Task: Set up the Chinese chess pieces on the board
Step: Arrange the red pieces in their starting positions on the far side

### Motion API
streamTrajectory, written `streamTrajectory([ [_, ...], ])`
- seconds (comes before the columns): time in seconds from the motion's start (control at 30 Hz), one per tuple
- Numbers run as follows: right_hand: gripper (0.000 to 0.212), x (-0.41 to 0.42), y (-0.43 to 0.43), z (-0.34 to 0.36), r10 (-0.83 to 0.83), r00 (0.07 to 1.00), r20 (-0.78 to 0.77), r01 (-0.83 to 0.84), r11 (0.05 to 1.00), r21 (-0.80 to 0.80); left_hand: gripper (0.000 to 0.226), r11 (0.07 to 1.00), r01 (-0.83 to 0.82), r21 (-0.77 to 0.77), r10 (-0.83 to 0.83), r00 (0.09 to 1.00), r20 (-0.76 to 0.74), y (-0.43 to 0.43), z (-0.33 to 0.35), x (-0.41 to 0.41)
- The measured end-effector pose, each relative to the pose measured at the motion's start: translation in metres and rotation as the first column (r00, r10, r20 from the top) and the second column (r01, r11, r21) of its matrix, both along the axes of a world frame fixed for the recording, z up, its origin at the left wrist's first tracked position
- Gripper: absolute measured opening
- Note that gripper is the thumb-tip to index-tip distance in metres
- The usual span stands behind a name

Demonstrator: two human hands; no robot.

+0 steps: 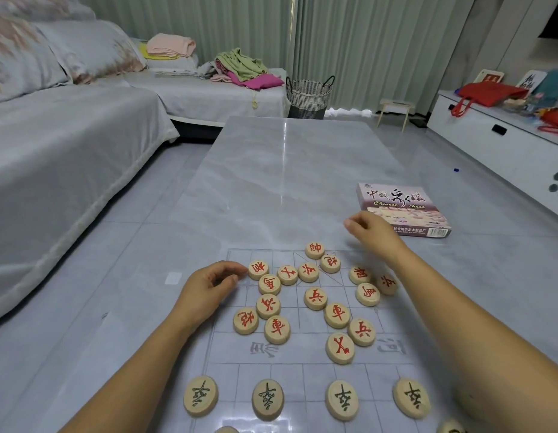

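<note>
A clear plastic board point(227, 348) with printed grid lines lies on the grey table. Several round wooden pieces with red characters point(315, 298) lie scattered over its far half. Several black-character pieces point(267, 399) stand in a row across the near half. My left hand point(208, 289) rests at the board's far left with loosely curved fingers, its index fingertip at the edge of a red piece point(258, 269). My right hand point(373, 234) hovers over the far right corner, its fingers curled under. Whether they hold a piece is hidden.
The Chinese chess box point(402, 210) lies on the table just beyond my right hand. A sofa point(68, 170) runs along the left. A woven basket point(309, 96) and a small stool point(394, 112) stand past the table's far end, and a white cabinet point(490, 145) lines the right.
</note>
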State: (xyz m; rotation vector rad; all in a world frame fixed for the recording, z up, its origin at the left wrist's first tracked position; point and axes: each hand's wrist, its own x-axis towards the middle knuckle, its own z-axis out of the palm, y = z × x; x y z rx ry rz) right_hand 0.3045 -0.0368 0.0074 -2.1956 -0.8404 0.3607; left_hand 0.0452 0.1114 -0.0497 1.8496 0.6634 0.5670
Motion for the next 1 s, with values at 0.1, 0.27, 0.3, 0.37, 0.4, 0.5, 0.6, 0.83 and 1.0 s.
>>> streamTrajectory([
  [0.1, 0.013, 0.006, -0.014, 0.0, 0.043, 0.999, -0.007, -0.043, 0.999, -0.014, 0.029, 1.0, -0.006, -0.003, 0.006, 1.0, 0.004, 0.0, -0.001, 0.0],
  [0.27, 0.03, -0.011, -0.016, -0.012, 0.155, 0.988, 0.008, -0.151, 0.973, -0.177, 0.029, 1.0, -0.008, 0.019, 0.008, 1.0, 0.0, 0.001, -0.002, 0.0],
  [0.3, 0.037, -0.016, -0.014, -0.014, 0.171, 0.985, 0.033, -0.16, 0.961, -0.227, 0.029, 1.0, -0.009, 0.023, 0.009, 1.0, -0.003, 0.001, -0.003, 0.0],
  [0.37, 0.047, -0.024, -0.007, -0.019, 0.217, 0.965, 0.145, -0.154, 0.922, -0.355, 0.03, 1.0, -0.012, 0.027, 0.013, 1.0, -0.008, 0.001, -0.003, 0.0],
  [0.4, 0.049, -0.027, -0.005, -0.022, 0.24, 0.949, 0.205, -0.143, 0.906, -0.4, 0.03, 1.0, -0.013, 0.024, 0.013, 1.0, -0.008, 0.001, -0.003, 0.0],
  [0.5, 0.045, -0.03, -0.002, -0.024, 0.258, 0.929, 0.266, -0.127, 0.897, -0.423, 0.031, 1.0, -0.015, 0.02, 0.016, 1.0, -0.006, 0.001, -0.003, 0.0],
  [0.6, 0.04, -0.027, -0.006, -0.023, 0.25, 0.923, 0.292, -0.091, 0.881, -0.465, 0.03, 1.0, -0.019, 0.019, 0.019, 1.0, -0.007, 0.001, -0.004, 0.001],
  [0.83, 0.04, -0.032, -0.015, -0.018, 0.28, 0.883, 0.378, -0.047, 0.852, -0.522, 0.032, 0.999, -0.023, 0.033, 0.023, 1.0, -0.014, 0.001, -0.004, 0.001],
  [1.0, 0.038, -0.066, 0.004, -0.014, 0.393, 0.847, 0.358, -0.293, 0.907, -0.302, 0.031, 0.999, -0.025, 0.045, 0.026, 0.999, -0.027, 0.0, -0.003, 0.001],
])
